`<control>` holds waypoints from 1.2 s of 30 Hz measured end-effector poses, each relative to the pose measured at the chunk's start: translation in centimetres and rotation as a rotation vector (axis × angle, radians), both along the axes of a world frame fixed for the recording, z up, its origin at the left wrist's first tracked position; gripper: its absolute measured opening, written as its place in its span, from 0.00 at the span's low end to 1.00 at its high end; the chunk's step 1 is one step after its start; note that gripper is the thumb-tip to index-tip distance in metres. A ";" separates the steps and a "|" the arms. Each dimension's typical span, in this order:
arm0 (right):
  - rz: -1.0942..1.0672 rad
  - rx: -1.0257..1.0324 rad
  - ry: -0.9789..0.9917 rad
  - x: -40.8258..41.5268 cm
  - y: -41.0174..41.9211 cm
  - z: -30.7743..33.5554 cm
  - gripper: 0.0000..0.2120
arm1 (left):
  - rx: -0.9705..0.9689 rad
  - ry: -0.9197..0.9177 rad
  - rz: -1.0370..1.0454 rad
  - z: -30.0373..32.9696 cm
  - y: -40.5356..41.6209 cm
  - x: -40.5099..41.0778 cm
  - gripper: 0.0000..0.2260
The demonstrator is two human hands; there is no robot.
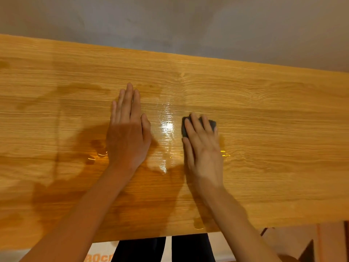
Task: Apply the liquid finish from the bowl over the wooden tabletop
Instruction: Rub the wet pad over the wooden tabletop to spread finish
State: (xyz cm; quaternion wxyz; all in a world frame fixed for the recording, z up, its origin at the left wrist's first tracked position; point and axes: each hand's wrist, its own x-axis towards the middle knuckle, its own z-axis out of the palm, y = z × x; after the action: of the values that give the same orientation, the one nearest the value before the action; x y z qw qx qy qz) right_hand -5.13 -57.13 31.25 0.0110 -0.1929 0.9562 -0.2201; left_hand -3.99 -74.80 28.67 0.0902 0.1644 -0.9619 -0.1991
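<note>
The wooden worktop (245, 110) fills most of the frame, running from the left edge to the right, with a grey floor beyond its far edge at the top. The left hand (128, 133) lies flat on the wood at centre, palm down, fingers straight and close together, gripping nothing. Just to its right, the right hand (203, 148) presses a dark pad (211, 124) onto the surface; the fingers are spread over the pad's top and curled lightly on it, so most of the pad is hidden beneath them.

Between the two hands a wet strip of finish (167, 127) glares brightly, and small glinting beads of liquid sit at centre left below the left hand and at the right side of the right hand. Darker, soaked-looking patches spread across the left and lower-left part of the wood, and a little pool shines near the bottom edge at centre. The upper band and the whole right third look paler and dry.

By that look the job is partly done: the left and middle areas seem coated or wetted, though unevenly, and the right side and far edge appear left to cover.

The bowl is not in view, so how much liquid remains in it cannot be told.
</note>
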 end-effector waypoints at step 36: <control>-0.020 0.071 0.024 2.3 -4.1 -0.6 0.21 | 0.161 -0.058 -0.024 2.4 1.1 6.6 0.24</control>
State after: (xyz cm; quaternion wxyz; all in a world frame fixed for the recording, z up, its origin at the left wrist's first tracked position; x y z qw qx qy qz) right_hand -2.79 -61.23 30.69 0.0043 -0.1856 0.9653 -0.1837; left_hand 2.59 -73.74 31.02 0.0463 0.1655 -0.9469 -0.2718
